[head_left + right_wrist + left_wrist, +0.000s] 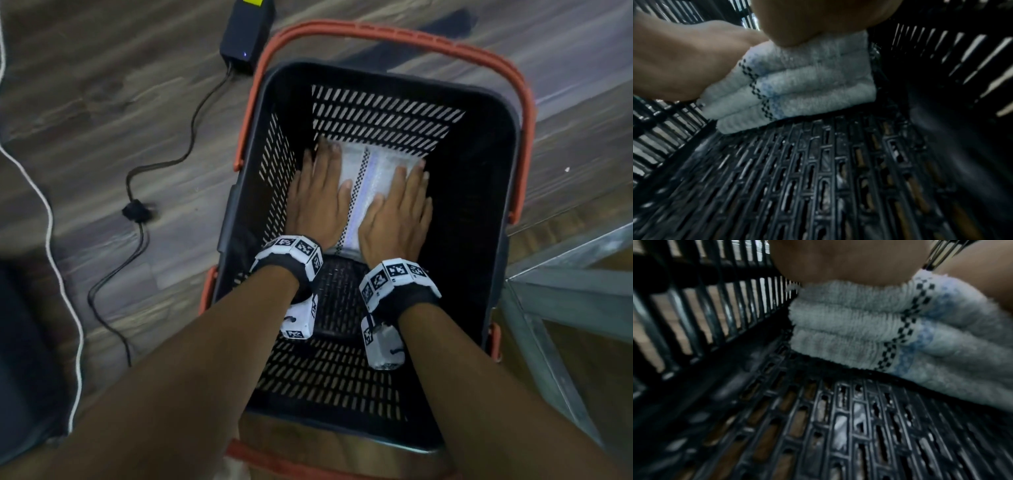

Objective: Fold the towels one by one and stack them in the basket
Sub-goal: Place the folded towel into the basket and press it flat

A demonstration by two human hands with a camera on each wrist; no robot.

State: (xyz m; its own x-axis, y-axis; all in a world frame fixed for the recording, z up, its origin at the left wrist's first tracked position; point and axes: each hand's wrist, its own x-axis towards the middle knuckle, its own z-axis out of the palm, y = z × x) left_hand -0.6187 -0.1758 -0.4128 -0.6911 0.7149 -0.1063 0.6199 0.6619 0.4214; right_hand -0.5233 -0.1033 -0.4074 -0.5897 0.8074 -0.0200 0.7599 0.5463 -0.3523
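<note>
A stack of folded white towels (371, 178) with a checkered black band and a blue stripe lies on the floor of a black slotted basket (493, 192) with orange handles. My left hand (320, 192) lies flat on the stack's left side, fingers straight. My right hand (399, 209) presses flat on its right side. In the left wrist view the towel stack (849, 324) shows three rolled folds under my palm (849, 261). The right wrist view shows the same stack (809, 84) with my left hand (684, 61) on its far side.
The basket stands on a wood-look floor (102, 102). A black power brick (246, 37) with its cable (161, 164) lies to the upper left, and a white cord (51, 219) runs along the left. A metal-framed glass surface (568, 291) is at the right.
</note>
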